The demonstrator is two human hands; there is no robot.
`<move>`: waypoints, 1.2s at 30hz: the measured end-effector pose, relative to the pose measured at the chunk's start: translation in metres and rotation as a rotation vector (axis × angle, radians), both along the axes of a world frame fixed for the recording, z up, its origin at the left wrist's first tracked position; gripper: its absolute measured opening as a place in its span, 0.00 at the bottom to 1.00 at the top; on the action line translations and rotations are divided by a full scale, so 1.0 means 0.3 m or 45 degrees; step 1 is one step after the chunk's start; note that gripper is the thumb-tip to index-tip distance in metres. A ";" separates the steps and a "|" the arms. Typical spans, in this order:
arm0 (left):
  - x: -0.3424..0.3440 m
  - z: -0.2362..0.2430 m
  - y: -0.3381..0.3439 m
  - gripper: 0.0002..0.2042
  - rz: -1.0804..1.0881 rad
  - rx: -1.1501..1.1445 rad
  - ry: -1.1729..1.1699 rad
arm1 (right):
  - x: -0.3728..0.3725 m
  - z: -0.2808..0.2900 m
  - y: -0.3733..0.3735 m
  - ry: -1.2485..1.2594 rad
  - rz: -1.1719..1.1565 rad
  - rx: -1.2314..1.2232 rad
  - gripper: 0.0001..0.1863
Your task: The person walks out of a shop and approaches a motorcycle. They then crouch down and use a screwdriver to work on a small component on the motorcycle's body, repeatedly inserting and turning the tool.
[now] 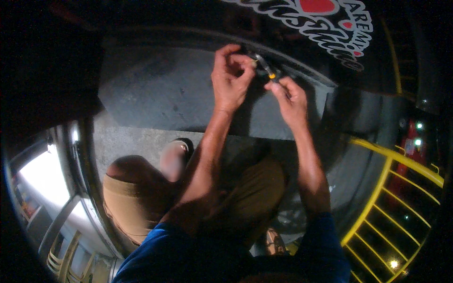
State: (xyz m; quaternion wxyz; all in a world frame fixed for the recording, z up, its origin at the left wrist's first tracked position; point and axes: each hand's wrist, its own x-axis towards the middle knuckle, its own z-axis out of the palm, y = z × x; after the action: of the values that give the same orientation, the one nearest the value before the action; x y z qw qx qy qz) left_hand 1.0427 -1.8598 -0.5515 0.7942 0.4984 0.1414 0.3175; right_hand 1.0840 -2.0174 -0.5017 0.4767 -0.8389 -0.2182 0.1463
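Note:
My left hand point(230, 78) is closed, its thumb and fingertips pinched together at a small yellow-green piece point(255, 61) whose kind I cannot make out. Held in my right hand point(291, 96) is a slim hand tool point(271, 74) with a dark handle, a yellow band and a metal front end. That metal end points up and left, close to my left fingertips; whether it touches the small piece is too blurred to tell. Both hands are over the far part of a dark grey flat panel point(155, 89), beside a dark curved edge point(302, 70).
Beyond the edge stands a black surface with white lettering and a red heart point(315, 5). A yellow metal railing point(375, 203) runs along the right. At the left are a bright light panel point(47, 177) and pale curved bars point(68, 254). My knees and feet are over grey concrete point(127, 139).

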 end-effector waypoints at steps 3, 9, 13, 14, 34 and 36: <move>0.000 0.004 -0.002 0.24 0.006 -0.007 0.004 | 0.015 -0.015 0.007 -0.501 0.059 -0.082 0.13; 0.001 0.003 -0.004 0.23 0.037 -0.042 -0.026 | 0.009 -0.021 0.015 -0.721 0.005 -0.137 0.13; 0.002 -0.009 0.001 0.23 0.040 0.021 0.000 | -0.011 0.004 0.016 -0.457 -0.059 -0.183 0.13; 0.001 -0.012 0.002 0.23 0.044 0.021 -0.007 | -0.012 0.006 0.015 -0.405 -0.062 -0.203 0.13; -0.001 0.006 -0.011 0.15 0.009 -0.130 0.007 | -0.028 0.017 -0.017 0.102 -0.087 0.141 0.14; -0.006 0.007 -0.006 0.12 -0.013 -0.103 0.055 | -0.034 -0.002 -0.033 0.085 -0.115 0.110 0.14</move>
State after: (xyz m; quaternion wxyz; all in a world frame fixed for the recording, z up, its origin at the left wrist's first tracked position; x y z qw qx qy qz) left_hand 1.0409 -1.8616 -0.5493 0.8121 0.4734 0.1688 0.2965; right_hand 1.0738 -2.0272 -0.5022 0.5256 -0.8212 -0.1702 0.1429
